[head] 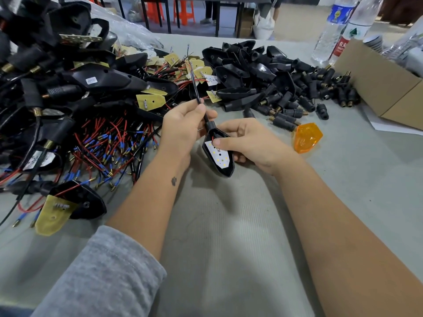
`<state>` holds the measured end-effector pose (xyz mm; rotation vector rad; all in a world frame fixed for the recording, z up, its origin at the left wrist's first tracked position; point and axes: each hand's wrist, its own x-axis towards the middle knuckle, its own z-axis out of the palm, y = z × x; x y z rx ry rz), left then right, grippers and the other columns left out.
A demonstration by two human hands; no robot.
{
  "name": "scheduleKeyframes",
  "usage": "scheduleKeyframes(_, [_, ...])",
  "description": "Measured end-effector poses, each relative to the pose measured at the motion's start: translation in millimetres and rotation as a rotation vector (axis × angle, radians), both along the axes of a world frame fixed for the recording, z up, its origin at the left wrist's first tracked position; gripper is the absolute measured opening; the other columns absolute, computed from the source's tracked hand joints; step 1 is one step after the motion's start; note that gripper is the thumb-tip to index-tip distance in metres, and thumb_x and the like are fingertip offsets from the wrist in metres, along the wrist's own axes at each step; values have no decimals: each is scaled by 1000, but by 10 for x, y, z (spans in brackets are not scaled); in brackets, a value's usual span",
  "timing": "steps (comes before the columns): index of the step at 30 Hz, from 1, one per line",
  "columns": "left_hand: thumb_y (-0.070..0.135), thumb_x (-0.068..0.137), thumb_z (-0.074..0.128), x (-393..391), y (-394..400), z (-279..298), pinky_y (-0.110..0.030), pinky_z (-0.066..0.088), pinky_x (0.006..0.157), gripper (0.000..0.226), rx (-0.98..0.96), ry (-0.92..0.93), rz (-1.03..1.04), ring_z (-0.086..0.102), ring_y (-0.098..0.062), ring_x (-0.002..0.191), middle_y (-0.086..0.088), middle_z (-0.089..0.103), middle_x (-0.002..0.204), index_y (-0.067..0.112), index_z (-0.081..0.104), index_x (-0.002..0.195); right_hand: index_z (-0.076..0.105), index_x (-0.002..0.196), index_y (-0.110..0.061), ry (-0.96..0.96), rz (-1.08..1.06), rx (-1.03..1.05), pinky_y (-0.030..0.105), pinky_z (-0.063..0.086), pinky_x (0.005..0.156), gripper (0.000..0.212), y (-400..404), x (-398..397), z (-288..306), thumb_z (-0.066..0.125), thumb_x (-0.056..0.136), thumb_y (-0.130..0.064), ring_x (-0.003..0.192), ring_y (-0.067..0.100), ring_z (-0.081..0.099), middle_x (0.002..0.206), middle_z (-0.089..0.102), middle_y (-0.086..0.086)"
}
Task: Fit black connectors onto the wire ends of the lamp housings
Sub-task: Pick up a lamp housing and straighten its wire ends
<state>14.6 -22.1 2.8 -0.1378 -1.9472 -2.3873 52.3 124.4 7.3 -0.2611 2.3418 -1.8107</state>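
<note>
Main risk: the bare wire tips at the far end of the sleeved lead look frayed, so they could splay or bend when a connector goes on, and then it won't seat. Second risk: the lead is pulled up toward 12 o'clock from the lamp housing, and a hard tug could strain the red wire where it meets the white LED board (joint itself too small to judge).

Left hand: fingers curled, thumb and forefinger pinching the lead just above the housing neck. Right hand: wrapped round the housing from the 3 o'clock side, thumb pressing on the board's top edge. Housing sits at frame centre, held above the grey mat, open face up.

No connector is in either hand yet; the loose connectors lie approx 1–2 o'clock, near the orange lens. Finished and unfinished units pile up at 9–11 o'clock.
</note>
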Motion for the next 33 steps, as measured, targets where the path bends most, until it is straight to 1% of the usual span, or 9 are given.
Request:
scheduleKeyframes(6, [7, 98, 50, -16, -17, 14, -22, 54, 59, 17, 43, -65, -10, 69, -11, 67, 2, 73, 70, 16, 63, 92, 69, 110, -9, -3, 15, 61, 16, 30, 41, 22, 2, 28, 48, 68, 89, -8, 46, 8, 42, 70, 57, 8])
scheduleKeyframes(8, [9, 99, 47, -34, -14, 28, -23, 55, 57, 14, 132, -127, 10, 69, -13, 64, -1, 74, 71, 14, 60, 96, 71, 103, -12, -43, 69, 92, 16, 28, 42, 16, 9, 52, 92, 69, 87, -8, 47, 10, 40, 76, 50, 14])
scheduleKeyframes(14, [10, 104, 35, -137, -44, 35, -20, 46, 44, 15, 388, -247, 130, 56, -12, 46, -11, 65, 72, 8, 50, 103, 67, 104, 6, -101, 211, 186, 18, 23, 45, 21, -1, 88, 154, 70, 86, -5, 48, 8, 37, 74, 46, 16])
scheduleKeyframes(18, [-7, 94, 31, -142, -53, 24, -18, 43, 44, 30, 323, -258, 158, 52, -9, 47, -9, 63, 71, 7, 57, 99, 67, 96, 12, -139, 257, 193, 31, 19, 58, 31, -10, 99, 165, 74, 82, -14, 62, 21, 35, 75, 43, 16])
scheduleKeyframes(20, [-10, 91, 29, -134, -42, 28, -18, 42, 43, 34, 305, -266, 153, 51, -9, 45, -9, 62, 73, 7, 57, 96, 74, 81, -2, -135, 214, 243, 29, 22, 55, 32, -24, 104, 181, 74, 80, -34, 59, 24, 35, 67, 46, 13])
scheduleKeyframes(22, [-12, 90, 27, -122, -28, 36, -18, 44, 44, 34, 297, -260, 147, 54, -10, 44, -11, 62, 74, 7, 55, 96, 75, 79, -8, -86, 125, 254, 22, 25, 47, 38, -62, 99, 168, 66, 88, -43, 50, 15, 38, 62, 54, 6])
scheduleKeyframes(27, [-10, 93, 32, -67, 29, 40, -21, 53, 54, 31, 226, -183, 88, 65, -11, 55, -11, 66, 77, 9, 56, 95, 69, 90, -5, -10, -101, 113, 16, 27, 39, 34, -204, 42, 78, 55, 98, -35, 45, 6, 42, 67, 61, 4])
scheduleKeyframes(30, [-5, 94, 39, -31, 69, 32, -26, 56, 64, 29, 106, -136, 35, 68, -14, 72, -5, 70, 83, 15, 59, 93, 67, 79, -12, 49, -131, 118, 15, 29, 39, 22, -253, 21, 46, 63, 95, -27, 44, 6, 44, 57, 59, -4])
scheduleKeyframes(33, [-3, 92, 41, -19, 83, 29, -30, 58, 68, 28, 74, -130, 17, 69, -19, 80, -2, 72, 82, 17, 62, 89, 59, 66, -14, 97, -120, 192, 14, 33, 42, 27, -258, -6, 8, 69, 90, -18, 42, 2, 46, 48, 54, -9])
